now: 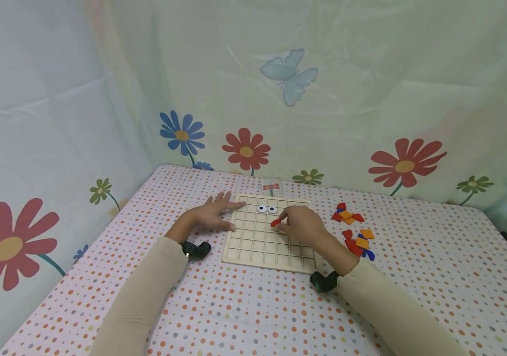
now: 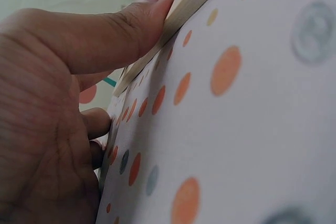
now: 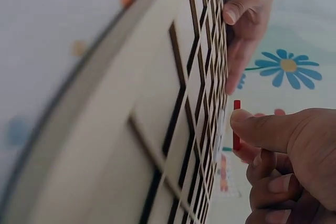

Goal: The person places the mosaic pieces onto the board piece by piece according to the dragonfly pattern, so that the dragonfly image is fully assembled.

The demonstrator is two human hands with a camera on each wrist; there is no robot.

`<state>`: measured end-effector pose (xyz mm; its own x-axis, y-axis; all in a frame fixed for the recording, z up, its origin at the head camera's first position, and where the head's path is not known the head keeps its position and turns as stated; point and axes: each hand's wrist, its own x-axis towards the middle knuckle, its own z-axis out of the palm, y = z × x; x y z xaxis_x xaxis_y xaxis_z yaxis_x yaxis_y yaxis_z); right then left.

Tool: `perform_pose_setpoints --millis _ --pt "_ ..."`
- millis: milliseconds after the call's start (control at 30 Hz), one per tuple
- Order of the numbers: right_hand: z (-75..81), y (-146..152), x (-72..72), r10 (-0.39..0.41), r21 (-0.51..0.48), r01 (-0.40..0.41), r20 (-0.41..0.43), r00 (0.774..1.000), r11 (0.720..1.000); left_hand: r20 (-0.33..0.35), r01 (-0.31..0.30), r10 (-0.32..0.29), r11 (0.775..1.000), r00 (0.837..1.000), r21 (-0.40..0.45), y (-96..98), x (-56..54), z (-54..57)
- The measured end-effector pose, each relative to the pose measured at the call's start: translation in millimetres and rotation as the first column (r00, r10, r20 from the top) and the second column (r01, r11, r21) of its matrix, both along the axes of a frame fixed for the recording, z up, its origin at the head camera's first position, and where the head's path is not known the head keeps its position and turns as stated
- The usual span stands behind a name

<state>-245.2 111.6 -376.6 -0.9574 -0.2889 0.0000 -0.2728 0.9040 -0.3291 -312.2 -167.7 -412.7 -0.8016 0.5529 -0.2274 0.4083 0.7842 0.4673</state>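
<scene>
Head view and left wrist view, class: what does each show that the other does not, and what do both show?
Only the head view shows the right hand pinching a red piece, the two eye pieces and the loose coloured pieces. Only the left wrist view shows the palm of the left hand. Both share that hand itself, the grid board, the dotted cloth and the flowered backdrop.
</scene>
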Motion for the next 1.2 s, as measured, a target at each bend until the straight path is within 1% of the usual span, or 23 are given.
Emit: perform_pose_setpoints --millis 100,233,433,567,767,967,1200 --pt "2.2 -11.8 -7.0 0.025 0.021 -0.025 -0.003 1.000 0.999 0.004 -0.007 0.007 1.000 1.000 -0.004 0.7 -0.1 0.0" --pt "3.7 -22.7 -14.9 0.032 0.039 -0.032 0.000 0.999 0.999 0.000 -0.011 0.011 1.000 1.000 -0.013 1.2 -0.3 0.0" --pt "-0.9 -28.4 -24.9 0.037 0.053 -0.038 0.017 0.999 0.998 -0.007 0.002 -0.002 1.000 1.000 -0.013 1.6 0.0 1.0" --pt "-2.2 -31.2 -29.7 0.055 0.060 -0.056 0.018 0.998 0.997 -0.002 0.007 -0.007 1.000 1.000 -0.008 1.1 1.5 3.2" --pt "-1.3 -36.2 -33.8 0.066 0.087 -0.067 0.020 0.998 0.994 0.000 0.008 -0.008 1.000 1.000 -0.012 0.5 2.1 5.3" --pt "-1.1 -41.4 -36.4 0.078 0.112 -0.082 0.038 0.996 0.990 -0.004 0.010 -0.010 1.000 1.000 -0.009 0.5 0.5 3.7" --pt "-0.7 -43.9 -35.3 0.053 0.127 -0.058 0.045 0.998 0.990 -0.005 0.013 -0.013 1.000 1.000 -0.013 0.5 -0.6 1.9"
